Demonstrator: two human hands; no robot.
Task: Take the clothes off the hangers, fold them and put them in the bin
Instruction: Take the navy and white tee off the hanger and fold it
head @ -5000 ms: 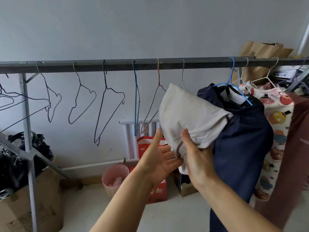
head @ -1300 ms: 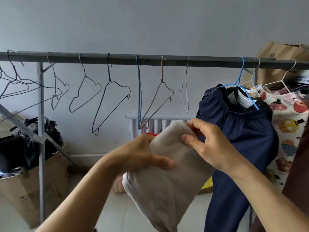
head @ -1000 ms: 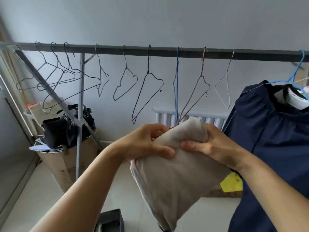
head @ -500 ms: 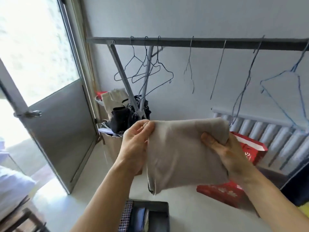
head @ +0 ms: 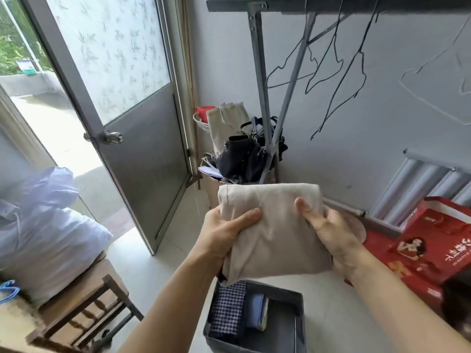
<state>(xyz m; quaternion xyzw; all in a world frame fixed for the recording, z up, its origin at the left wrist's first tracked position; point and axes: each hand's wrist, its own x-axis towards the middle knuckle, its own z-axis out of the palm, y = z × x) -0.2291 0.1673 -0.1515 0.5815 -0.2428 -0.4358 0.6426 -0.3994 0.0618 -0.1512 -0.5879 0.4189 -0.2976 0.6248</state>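
Two hands hold a folded beige garment (head: 274,225) in the air above a dark fabric bin (head: 290,324) on the floor, the bundle hanging just over the bin's near-left corner. The left hand (head: 224,234) grips the garment's left edge with its thumb laid across the front and its fingers hidden behind the cloth; the right hand (head: 331,230) clasps the right edge the same way, thumb on top. Inside the bin, a checked cloth (head: 226,309) and a blue folded piece (head: 256,310) already lie side by side against its left wall, with bare space to their right. Empty wire hangers (head: 331,67) dangle from the metal rail (head: 293,5) overhead. An open door (head: 142,149) stands to the left, a wooden chair (head: 84,301) sits below it, and red boxes (head: 430,250) rest at the right. Judged from its sag and soft creases, the garment is light, limp and not fragile, but it will spring open if let go on one side only. Holding both short edges, as now, looks the safest grip for lowering it flat into the free space of the bin, which appears to be the step in hand.
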